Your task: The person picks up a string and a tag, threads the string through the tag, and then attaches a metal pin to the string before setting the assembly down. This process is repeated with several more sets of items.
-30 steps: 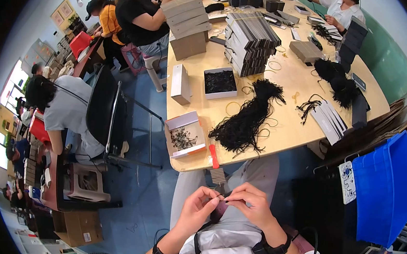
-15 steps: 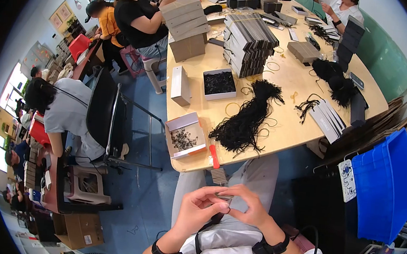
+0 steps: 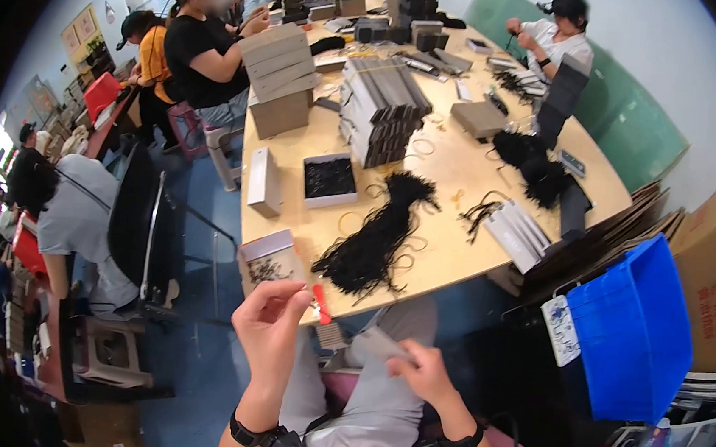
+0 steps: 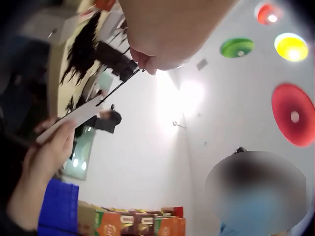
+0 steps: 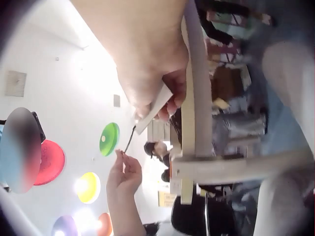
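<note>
My right hand [image 3: 428, 374] grips a flat pale card [image 3: 381, 343] over my lap, thumb on one face. In the left wrist view the card [image 4: 83, 112] slants up from that hand, and a thin black cord [image 4: 118, 88] runs taut from its end to my left hand. The left hand [image 3: 271, 327] is raised near the table's front edge, thumb and fingertips pinching the cord's far end. From the right wrist view, the cord [image 5: 130, 139] spans the short distance between the card's end and the left fingertips.
On the table [image 3: 451, 232] lie a bundle of black cords [image 3: 380, 238], an open box of black pieces [image 3: 329, 180], a box of small metal pieces [image 3: 269, 263], stacked cards [image 3: 381, 110] and a red-handled tool [image 3: 322, 305]. A blue bin [image 3: 634, 333] stands at the right; people sit around.
The hands, together over the lap before, are now apart: the left has moved up and left with the cord, the right holds the card lower right. The head view has shifted.
</note>
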Demonstrator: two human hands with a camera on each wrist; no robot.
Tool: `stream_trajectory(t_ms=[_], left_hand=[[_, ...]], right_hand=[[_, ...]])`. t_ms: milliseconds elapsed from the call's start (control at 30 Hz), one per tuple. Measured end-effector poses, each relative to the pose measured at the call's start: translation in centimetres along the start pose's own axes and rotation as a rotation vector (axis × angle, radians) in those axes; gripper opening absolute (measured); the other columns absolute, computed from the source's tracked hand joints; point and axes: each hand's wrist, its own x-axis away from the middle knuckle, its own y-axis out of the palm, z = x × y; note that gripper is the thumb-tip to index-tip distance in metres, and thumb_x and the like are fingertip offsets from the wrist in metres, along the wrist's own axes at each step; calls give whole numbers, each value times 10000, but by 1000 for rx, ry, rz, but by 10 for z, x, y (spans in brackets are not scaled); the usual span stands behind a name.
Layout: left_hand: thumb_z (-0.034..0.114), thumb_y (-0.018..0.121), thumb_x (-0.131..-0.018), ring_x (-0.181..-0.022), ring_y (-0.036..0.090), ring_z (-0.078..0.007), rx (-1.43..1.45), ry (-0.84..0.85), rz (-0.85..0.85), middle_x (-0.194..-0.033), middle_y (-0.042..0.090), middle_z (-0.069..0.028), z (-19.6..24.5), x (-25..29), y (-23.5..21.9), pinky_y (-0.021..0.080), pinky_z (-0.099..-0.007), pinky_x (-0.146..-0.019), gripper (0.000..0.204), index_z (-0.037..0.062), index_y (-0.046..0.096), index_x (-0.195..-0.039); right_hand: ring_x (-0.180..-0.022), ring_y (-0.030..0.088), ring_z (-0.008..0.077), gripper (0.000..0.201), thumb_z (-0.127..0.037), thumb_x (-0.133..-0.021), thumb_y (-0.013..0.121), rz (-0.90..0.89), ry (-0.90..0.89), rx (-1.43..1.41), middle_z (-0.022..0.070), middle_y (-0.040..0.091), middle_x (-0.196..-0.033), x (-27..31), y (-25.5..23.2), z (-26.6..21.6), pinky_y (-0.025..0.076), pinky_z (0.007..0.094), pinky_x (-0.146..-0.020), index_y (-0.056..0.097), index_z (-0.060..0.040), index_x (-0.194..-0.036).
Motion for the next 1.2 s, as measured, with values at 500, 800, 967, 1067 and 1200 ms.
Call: stream_trajectory(t_ms=[500,800,967,1067,1200], left_hand=[[67,585,-901,-983,607,-144,22,-117,-410,-1061,622,-77,-51,-1,38,481,-272,-815,225,27,594,-1123],[100,699,-732,-820,559,-236,-1259,375,-34,-822,580,-36,-70,-73,-55,484,-353,-664,125,102,671,-853],[126,710,-719,-844,547,-242,-1282,326,-128,-837,574,-45,-87,-76,-45,486,-357,-671,91,95,640,-769],[120,693,-734,-854,541,-265,-1325,329,-109,-835,568,-70,-96,-78,-44,484,-373,-688,95,81,608,-746],[78,646,-777,-856,534,-305,-1261,338,-131,-845,565,-108,-90,-81,-42,469,-399,-715,98,45,565,-821]], right_hand=[[-1079,467,284,235,-295,-779,703,925,-74,1108,71,554,-1046,-95,-188,29,353,438,-884,629,-77,-828],[-1132,452,309,311,-225,-794,690,1100,-125,1116,109,550,-1124,-102,-164,16,343,440,-947,557,-46,-1011],[-1031,504,334,164,-54,-784,649,752,-430,821,141,566,-1036,-108,-94,-19,380,432,-918,571,-24,-925],[-946,550,295,112,-58,-761,683,447,-533,556,112,596,-960,-106,-49,-36,437,387,-844,613,-40,-847],[-926,535,238,101,-111,-735,711,8,-599,606,39,589,-947,-107,-13,-51,423,354,-830,636,-86,-798]])
